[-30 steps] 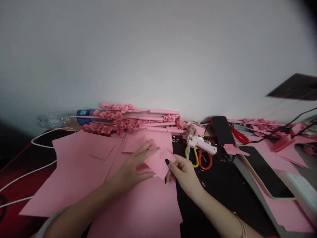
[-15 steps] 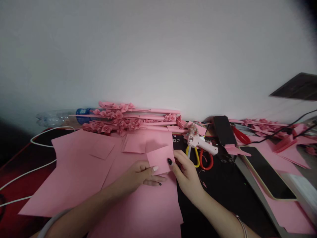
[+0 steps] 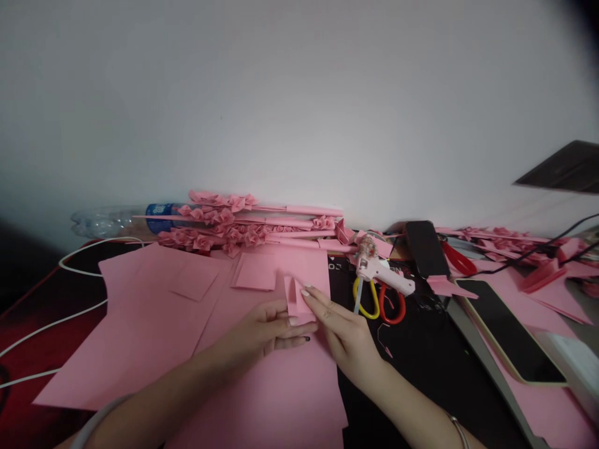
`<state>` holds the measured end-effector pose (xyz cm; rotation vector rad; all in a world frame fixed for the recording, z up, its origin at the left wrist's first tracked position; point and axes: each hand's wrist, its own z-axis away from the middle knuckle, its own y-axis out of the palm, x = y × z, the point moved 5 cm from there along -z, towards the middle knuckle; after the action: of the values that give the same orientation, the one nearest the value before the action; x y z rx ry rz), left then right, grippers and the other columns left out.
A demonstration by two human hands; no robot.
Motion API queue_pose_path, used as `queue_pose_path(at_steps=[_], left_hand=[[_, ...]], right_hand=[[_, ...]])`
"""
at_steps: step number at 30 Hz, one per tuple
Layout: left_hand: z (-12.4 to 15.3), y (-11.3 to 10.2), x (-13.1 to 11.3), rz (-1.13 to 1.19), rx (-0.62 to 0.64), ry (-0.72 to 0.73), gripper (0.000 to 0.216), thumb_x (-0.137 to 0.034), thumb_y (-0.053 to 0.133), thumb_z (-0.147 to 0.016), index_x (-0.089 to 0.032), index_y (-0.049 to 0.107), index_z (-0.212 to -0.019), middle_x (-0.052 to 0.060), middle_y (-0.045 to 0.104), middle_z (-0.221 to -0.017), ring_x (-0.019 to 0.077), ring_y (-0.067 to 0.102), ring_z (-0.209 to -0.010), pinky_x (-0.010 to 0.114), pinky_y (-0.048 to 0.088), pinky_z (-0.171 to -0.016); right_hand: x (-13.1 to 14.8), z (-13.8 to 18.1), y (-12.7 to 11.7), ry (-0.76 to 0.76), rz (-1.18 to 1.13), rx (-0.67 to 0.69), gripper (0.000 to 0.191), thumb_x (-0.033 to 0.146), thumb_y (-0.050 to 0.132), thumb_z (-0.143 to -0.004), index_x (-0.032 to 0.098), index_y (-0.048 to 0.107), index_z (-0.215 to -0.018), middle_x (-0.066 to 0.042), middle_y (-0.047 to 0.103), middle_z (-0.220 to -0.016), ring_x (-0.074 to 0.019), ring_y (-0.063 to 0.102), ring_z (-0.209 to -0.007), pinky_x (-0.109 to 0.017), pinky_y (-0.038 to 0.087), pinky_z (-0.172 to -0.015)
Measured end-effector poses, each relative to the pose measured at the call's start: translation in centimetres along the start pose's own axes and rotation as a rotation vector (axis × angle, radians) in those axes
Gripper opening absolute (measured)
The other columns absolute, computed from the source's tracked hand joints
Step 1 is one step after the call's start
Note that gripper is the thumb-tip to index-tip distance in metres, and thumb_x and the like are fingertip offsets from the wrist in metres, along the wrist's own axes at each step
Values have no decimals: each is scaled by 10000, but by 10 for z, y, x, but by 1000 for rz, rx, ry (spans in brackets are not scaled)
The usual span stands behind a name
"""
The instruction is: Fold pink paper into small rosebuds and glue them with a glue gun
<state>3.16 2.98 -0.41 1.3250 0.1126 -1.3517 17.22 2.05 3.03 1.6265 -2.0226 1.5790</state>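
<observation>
The small pink paper [image 3: 294, 304] curls over from flat, held between left hand [image 3: 271, 329] and right hand [image 3: 352, 333] above large pink sheets [image 3: 262, 393], a clear bottle [image 3: 105, 223] lying along the far edge of the table [image 3: 430, 374], contents unclear.

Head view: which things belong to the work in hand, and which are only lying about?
Likely belonging:
small pink paper, between left hand and right hand
pink squares
perhaps glue gun, scissors

Likely lying about:
bottle
white cable
phones
</observation>
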Motion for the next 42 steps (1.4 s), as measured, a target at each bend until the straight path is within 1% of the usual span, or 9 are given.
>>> queue_pose_path(at_steps=[4,6,8,10,16,21,30,36,42], left_hand=[[0,-1,1,57,22,-10,277,-168,727,-746,-206,703,-1020,50,712,-1081,232,622,-1106,383,419,-1006],[-2,-5,2,134,35,0,232,-153,714,-733,-203,716,-960,51,715,-1080,250,637,-1082,421,404,-1019],[-3,-9,4,217,33,7,136,-174,716,-720,-197,726,-853,47,728,-1046,276,657,-1044,457,399,-1020],[-4,-12,5,251,26,10,130,-232,709,-750,-203,730,-876,46,727,-1056,283,668,-1021,465,411,-1008],[-4,-9,4,169,21,22,149,-262,722,-788,-219,736,-930,45,719,-1069,215,678,-995,378,463,-961],[-4,-9,6,78,63,37,188,-250,632,-867,-214,707,-1036,56,709,-1099,179,661,-1021,335,467,-960],[-5,-11,7,-4,65,26,243,-255,586,-888,-185,657,-1110,54,701,-1125,195,651,-1053,330,466,-952],[-2,-7,3,-51,59,38,254,-207,512,-917,-216,659,-1124,-10,718,-1074,200,626,-1099,343,432,-977],[-3,-7,3,-44,48,16,236,-238,580,-886,-188,669,-1099,45,719,-1079,191,653,-1042,341,447,-965]], right_hand=[[2,-2,1,-48,37,54,597,4,352,-909,262,335,-1447,-66,418,-1461,-177,402,-1338,-397,389,-1087],[2,-2,1,-72,67,74,610,0,349,-910,266,309,-1457,-67,415,-1463,-180,389,-1346,-412,384,-1090],[2,-2,3,-78,95,103,612,1,353,-912,265,298,-1461,-70,412,-1465,-183,374,-1354,-422,383,-1091],[1,-1,4,-73,106,128,596,13,365,-919,257,306,-1459,-76,408,-1467,-188,362,-1361,-428,382,-1092],[-1,1,6,-75,99,152,584,14,354,-926,246,308,-1460,-90,414,-1464,-185,351,-1367,-423,375,-1098],[1,0,5,-98,108,164,595,16,355,-927,259,292,-1466,-89,435,-1451,-178,343,-1371,-420,373,-1103],[0,1,7,-110,146,207,609,9,345,-920,241,257,-1476,-92,415,-1464,-173,320,-1382,-420,373,-1105],[2,0,7,-102,136,201,605,11,346,-916,257,289,-1466,-76,432,-1454,-183,334,-1376,-418,395,-1092],[2,-1,7,-104,130,197,556,7,350,-918,212,367,-1435,-102,430,-1453,-192,344,-1371,-413,393,-1092]])
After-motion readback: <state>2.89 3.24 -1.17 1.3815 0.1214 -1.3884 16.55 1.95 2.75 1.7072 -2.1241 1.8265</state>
